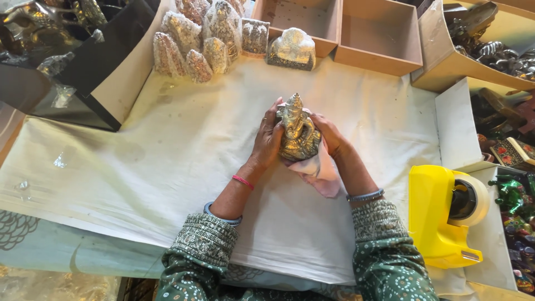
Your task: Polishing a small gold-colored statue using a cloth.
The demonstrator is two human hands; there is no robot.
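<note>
A small brass figurine [298, 129] is upright over the middle of the white cloth [167, 156] that covers the table. My left hand [266, 140] grips its left side. My right hand [330, 134] holds its right side together with a pale pink cloth [322, 173] that hangs down under the figurine. Both wrists wear bangles and the sleeves are green with a pattern.
Several figurines wrapped in plastic [195, 42] lie at the back, one more [292, 49] beside them. Two open wooden boxes [379, 39] stand behind. A yellow tape dispenser [440, 217] sits at the right. A black box [83, 72] is at the left. Painted trinkets [512, 200] fill the right edge.
</note>
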